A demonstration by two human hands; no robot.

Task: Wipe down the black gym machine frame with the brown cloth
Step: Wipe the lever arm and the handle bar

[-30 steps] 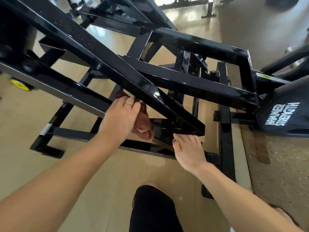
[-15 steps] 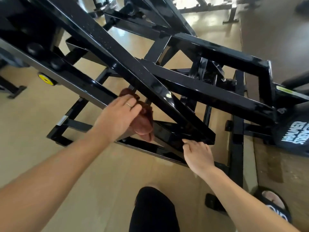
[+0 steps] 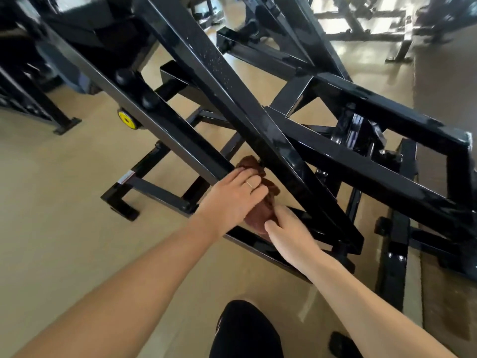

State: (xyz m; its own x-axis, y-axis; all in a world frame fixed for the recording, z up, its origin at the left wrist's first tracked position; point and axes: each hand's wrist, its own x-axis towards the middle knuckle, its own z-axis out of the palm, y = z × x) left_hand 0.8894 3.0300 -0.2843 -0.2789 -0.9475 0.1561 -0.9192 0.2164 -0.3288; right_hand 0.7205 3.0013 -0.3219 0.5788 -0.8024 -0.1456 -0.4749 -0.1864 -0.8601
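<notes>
The black gym machine frame fills the view with glossy crossing beams. A bunched brown cloth sits where two slanted beams meet, just above a low base bar. My left hand, with a ring on one finger, lies over the cloth's top and grips it against the end of the left beam. My right hand holds the cloth's lower end, thumb on top and fingers hidden behind it. Most of the cloth is covered by both hands.
A yellow round cap shows on the frame at left. More black machines stand at the back. Tan floor spreads to the left and a brown mat lies at right. My knee in black is below.
My right hand left the end of the slanted beam and moved left onto the cloth's lower end. My left hand kept hold of the cloth. The view shifted up and left.
</notes>
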